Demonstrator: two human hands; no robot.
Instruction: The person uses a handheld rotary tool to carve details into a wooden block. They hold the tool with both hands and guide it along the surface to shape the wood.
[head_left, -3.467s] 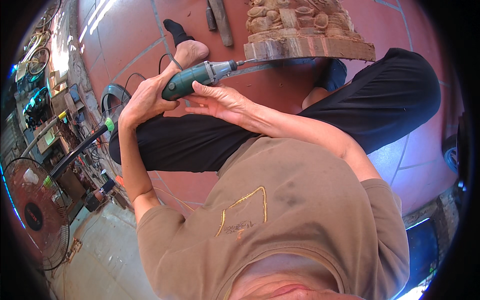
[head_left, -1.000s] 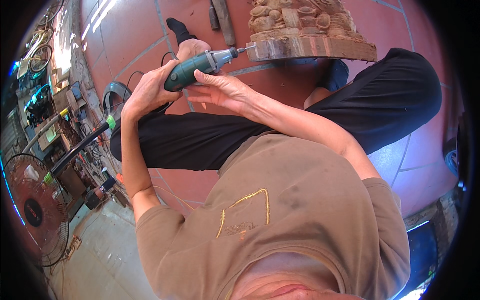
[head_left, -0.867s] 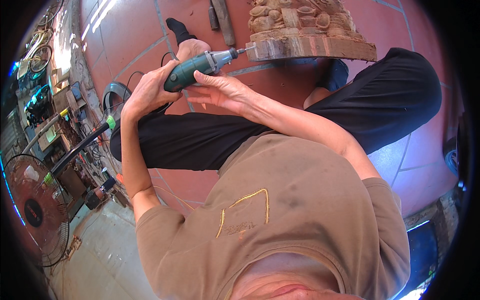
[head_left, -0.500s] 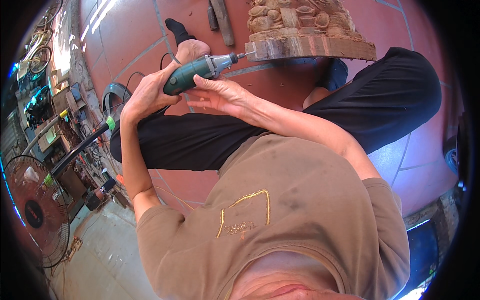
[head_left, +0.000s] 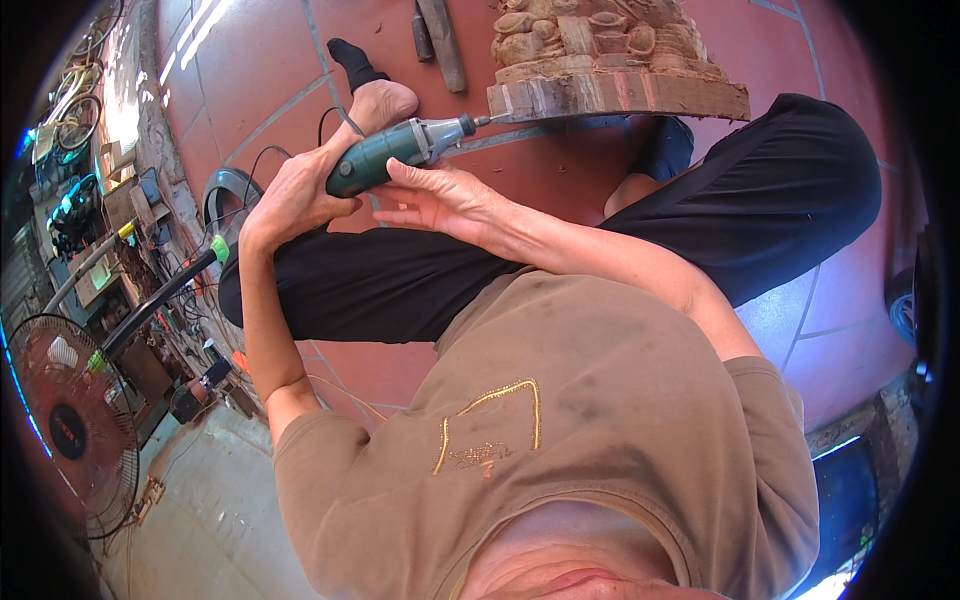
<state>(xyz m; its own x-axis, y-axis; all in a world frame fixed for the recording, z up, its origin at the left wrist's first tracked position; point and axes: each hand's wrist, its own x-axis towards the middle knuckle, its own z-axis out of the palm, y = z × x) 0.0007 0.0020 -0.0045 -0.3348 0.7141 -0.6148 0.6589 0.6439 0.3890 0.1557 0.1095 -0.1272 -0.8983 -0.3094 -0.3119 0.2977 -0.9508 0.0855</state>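
A dark green rotary tool [head_left: 378,160] with a grey nose lies across my left hand [head_left: 298,193], whose fingers and thumb wrap round its rear end. My right hand [head_left: 445,200] is beside the tool's near side. Its thumb rests against the green body, while the other fingers stretch out below it. From the nose a thin bit [head_left: 493,120] points right, toward the lower left corner of a carved wooden piece [head_left: 620,96]. Whether the bit touches the wood I cannot tell. A black cord runs from the tool's rear, partly hidden by my left hand.
My crossed legs in black trousers [head_left: 790,190] frame the red tiled floor [head_left: 250,60]. Beyond my foot lie two long tools [head_left: 440,45]. To the left stand a fan [head_left: 70,430] and a cluttered row of gear and cables [head_left: 90,220].
The rotary tool's bit end has dipped slightly toward me. My hands have shifted only a little with it, the left keeping its hold.
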